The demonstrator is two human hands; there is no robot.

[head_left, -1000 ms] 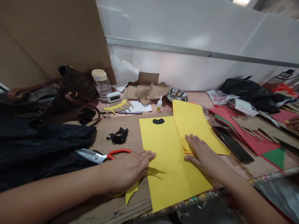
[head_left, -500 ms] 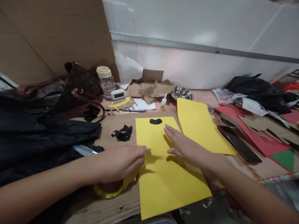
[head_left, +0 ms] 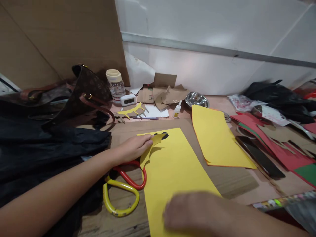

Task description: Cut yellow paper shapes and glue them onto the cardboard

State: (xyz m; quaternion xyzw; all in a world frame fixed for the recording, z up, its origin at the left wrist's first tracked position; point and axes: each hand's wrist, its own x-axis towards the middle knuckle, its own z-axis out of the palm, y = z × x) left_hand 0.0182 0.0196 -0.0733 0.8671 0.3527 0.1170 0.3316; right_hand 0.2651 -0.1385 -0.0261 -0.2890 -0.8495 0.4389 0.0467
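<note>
My left hand (head_left: 134,147) pinches a small yellow paper cutout (head_left: 151,148) with a curved, notched edge. It holds this over the top left part of a large yellow paper sheet (head_left: 177,168). A small black cutout (head_left: 166,135) near the sheet's top edge is partly covered by the yellow piece. Scissors (head_left: 106,198) with one yellow and one red handle lie just below my left wrist, their blades hidden. My right hand (head_left: 192,210) is over the sheet's near part, smeared by motion, so its fingers cannot be made out.
More yellow sheets (head_left: 219,138) and a black phone (head_left: 260,156) lie to the right, beside red paper (head_left: 283,153). At the back stand a jar (head_left: 116,87), a glue bottle (head_left: 177,109) and a metal bowl (head_left: 197,99). A handbag (head_left: 90,85) is on the left.
My left hand has moved away from me with the yellow cutout, up to the black cutout. My right hand has come down towards the near edge. The scissors' handles now show more fully.
</note>
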